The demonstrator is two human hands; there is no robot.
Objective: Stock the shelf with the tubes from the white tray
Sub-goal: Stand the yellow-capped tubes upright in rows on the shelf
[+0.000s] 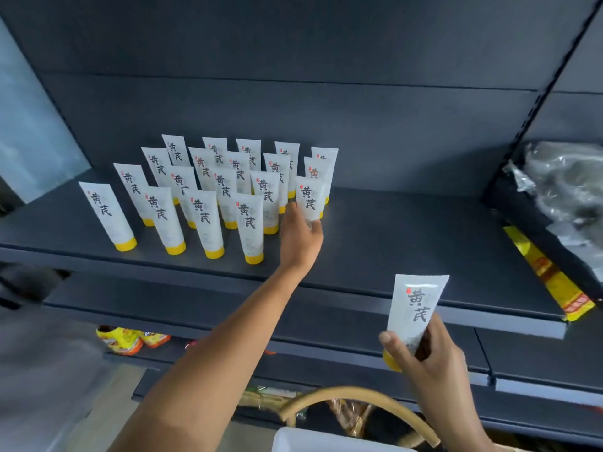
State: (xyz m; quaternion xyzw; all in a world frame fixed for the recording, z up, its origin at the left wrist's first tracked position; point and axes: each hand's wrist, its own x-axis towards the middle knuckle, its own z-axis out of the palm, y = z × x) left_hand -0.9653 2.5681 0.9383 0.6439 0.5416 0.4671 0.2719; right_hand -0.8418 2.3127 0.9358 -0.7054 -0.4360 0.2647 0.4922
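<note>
Dark grey back panel (293, 76); slotted upright (554, 70) at right; pale frosted pane (29, 132) at left; lower dark tiers (326, 360) beneath.

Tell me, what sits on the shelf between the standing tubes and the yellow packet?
In the head view, the shelf is bare between the standing tubes and the yellow packet.

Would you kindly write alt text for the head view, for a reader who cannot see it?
The left hand holds a white tube upright beside rows of yellow-capped tubes standing on a dark shelf; the right hand holds another tube.
</note>
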